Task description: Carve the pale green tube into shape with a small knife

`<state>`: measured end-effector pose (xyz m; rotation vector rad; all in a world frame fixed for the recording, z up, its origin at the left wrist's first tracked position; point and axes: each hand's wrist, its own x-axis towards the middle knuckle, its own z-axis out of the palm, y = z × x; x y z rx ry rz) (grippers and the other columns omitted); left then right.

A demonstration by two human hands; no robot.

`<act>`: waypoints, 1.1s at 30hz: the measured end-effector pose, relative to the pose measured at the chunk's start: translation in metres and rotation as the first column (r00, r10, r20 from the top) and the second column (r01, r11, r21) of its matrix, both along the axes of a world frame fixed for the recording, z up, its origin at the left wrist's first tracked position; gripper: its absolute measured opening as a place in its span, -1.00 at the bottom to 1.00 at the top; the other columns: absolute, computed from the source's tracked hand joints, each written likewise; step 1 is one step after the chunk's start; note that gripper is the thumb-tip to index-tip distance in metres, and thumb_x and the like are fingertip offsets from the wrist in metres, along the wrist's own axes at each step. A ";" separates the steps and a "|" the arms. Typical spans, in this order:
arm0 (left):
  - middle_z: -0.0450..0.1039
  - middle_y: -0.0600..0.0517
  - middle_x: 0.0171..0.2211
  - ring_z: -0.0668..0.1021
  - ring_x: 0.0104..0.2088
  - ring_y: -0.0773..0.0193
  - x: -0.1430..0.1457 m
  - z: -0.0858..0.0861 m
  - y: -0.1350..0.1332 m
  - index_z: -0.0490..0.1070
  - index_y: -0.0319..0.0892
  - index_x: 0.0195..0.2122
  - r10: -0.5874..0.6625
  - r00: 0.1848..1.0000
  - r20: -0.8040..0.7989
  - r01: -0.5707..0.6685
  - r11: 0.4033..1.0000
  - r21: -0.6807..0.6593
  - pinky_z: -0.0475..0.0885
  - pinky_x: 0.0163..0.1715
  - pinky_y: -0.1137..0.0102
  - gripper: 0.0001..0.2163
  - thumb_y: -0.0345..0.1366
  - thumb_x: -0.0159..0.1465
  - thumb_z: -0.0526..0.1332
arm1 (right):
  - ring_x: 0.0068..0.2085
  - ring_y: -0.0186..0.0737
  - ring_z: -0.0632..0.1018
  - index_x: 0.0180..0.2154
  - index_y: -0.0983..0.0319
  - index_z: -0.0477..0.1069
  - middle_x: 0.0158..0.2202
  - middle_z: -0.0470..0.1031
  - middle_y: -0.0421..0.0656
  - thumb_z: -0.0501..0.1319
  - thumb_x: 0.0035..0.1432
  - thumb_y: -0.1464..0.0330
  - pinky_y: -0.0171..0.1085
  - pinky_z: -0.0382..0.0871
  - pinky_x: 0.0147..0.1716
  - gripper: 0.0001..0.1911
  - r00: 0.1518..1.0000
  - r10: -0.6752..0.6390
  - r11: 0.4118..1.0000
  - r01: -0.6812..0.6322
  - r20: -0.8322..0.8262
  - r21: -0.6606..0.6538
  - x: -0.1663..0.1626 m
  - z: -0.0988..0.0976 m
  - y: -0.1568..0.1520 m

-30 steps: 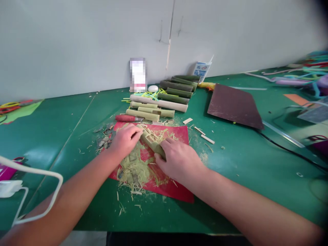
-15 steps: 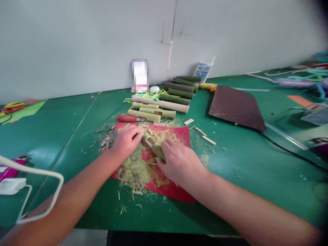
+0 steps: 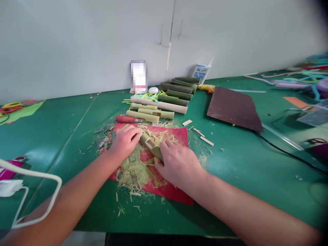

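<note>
head view: right hand (image 3: 179, 159) closes round the near end of a bamboo tube (image 3: 155, 150) above red paper (image 3: 176, 196); left hand (image 3: 127, 140) is curled at its far end, grip unclear; its opening looks cut, dark green tubes (image 3: 175, 99) apparently unworked

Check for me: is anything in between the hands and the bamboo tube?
Nothing visible: the right hand has its fingers around the bamboo tube, and the left hand is at its far end. Shavings lie beside it.
</note>
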<state>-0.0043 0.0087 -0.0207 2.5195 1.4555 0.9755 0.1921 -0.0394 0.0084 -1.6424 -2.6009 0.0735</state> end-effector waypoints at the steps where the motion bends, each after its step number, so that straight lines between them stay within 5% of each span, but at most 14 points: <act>1: 0.47 -0.03 -0.32 0.49 -0.28 0.26 0.000 0.000 0.000 0.46 -0.22 -0.28 -0.007 1.000 -0.003 0.007 1.000 -0.013 0.39 -0.22 0.36 -0.86 -0.36 0.27 0.10 | -0.36 -0.17 0.48 -0.29 0.27 0.33 -0.33 0.42 -0.06 0.02 0.13 0.25 -0.27 0.18 -0.51 -0.76 1.000 -0.003 1.000 0.003 0.004 -0.006 0.000 -0.001 0.000; 8: 0.47 -0.03 -0.33 0.50 -0.28 0.25 -0.002 -0.001 0.000 0.45 -0.23 -0.28 0.022 1.000 -0.002 -0.022 1.000 0.019 0.39 -0.22 0.35 -0.86 -0.35 0.27 0.11 | -0.36 -0.20 0.47 -0.30 0.26 0.33 -0.33 0.41 -0.09 0.02 0.15 0.30 -0.26 0.18 -0.51 -0.81 0.999 -0.005 1.000 0.006 -0.038 0.019 0.001 -0.003 0.001; 13: 0.46 0.00 -0.37 0.49 -0.34 0.31 0.001 0.001 -0.008 0.44 -0.20 -0.28 -0.098 0.995 -0.030 0.097 0.994 -0.047 0.39 -0.29 0.40 -0.86 -0.34 0.28 0.10 | -0.31 -0.20 0.45 -0.26 0.27 0.33 -0.30 0.40 -0.08 0.08 0.13 0.34 -0.28 0.22 -0.47 -0.84 0.999 0.015 1.000 -0.015 -0.036 -0.015 0.000 -0.001 0.000; 17: 0.45 0.00 -0.41 0.48 -0.37 0.29 -0.001 0.000 -0.006 0.44 -0.21 -0.36 -0.029 1.000 -0.008 0.030 0.999 0.038 0.39 -0.31 0.38 -0.85 -0.34 0.27 0.10 | -0.30 -0.18 0.45 -0.27 0.27 0.33 -0.29 0.39 -0.09 0.07 0.14 0.33 -0.27 0.24 -0.49 -0.84 0.998 0.026 1.000 -0.026 -0.050 0.005 -0.001 -0.002 0.000; 20: 0.45 0.00 -0.38 0.48 -0.35 0.30 0.000 -0.001 -0.004 0.44 -0.20 -0.33 -0.118 0.993 -0.004 0.118 0.993 -0.013 0.39 -0.29 0.39 -0.86 -0.35 0.28 0.09 | -0.32 -0.19 0.46 -0.27 0.26 0.32 -0.30 0.39 -0.11 0.08 0.12 0.33 -0.27 0.24 -0.50 -0.84 0.998 0.025 1.000 -0.026 -0.060 -0.012 -0.001 -0.003 0.000; 24: 0.46 0.00 -0.39 0.49 -0.35 0.27 0.001 0.000 -0.004 0.44 -0.20 -0.35 -0.029 0.999 0.015 0.029 0.999 0.020 0.38 -0.28 0.37 -0.86 -0.34 0.27 0.11 | -0.30 -0.19 0.46 -0.26 0.26 0.31 -0.29 0.39 -0.10 0.07 0.14 0.32 -0.27 0.26 -0.47 -0.84 0.998 0.024 1.000 -0.025 -0.056 -0.007 -0.001 -0.004 0.001; 28: 0.45 0.01 -0.38 0.48 -0.35 0.31 0.002 0.001 -0.006 0.44 -0.20 -0.34 -0.108 0.994 0.006 0.108 0.992 -0.061 0.38 -0.30 0.40 -0.86 -0.33 0.28 0.10 | -0.29 -0.20 0.46 -0.25 0.26 0.30 -0.29 0.39 -0.09 0.08 0.13 0.33 -0.28 0.26 -0.46 -0.84 0.998 0.031 0.999 -0.032 -0.052 -0.027 -0.001 -0.004 0.001; 33: 0.44 0.02 -0.40 0.48 -0.36 0.30 0.002 0.002 -0.006 0.44 -0.20 -0.34 -0.052 0.998 0.022 0.052 0.999 -0.014 0.38 -0.29 0.38 -0.86 -0.33 0.28 0.11 | -0.28 -0.18 0.46 -0.24 0.26 0.30 -0.29 0.39 -0.08 0.06 0.14 0.32 -0.28 0.26 -0.45 -0.83 0.998 0.023 1.000 -0.024 -0.051 -0.009 -0.001 -0.003 0.000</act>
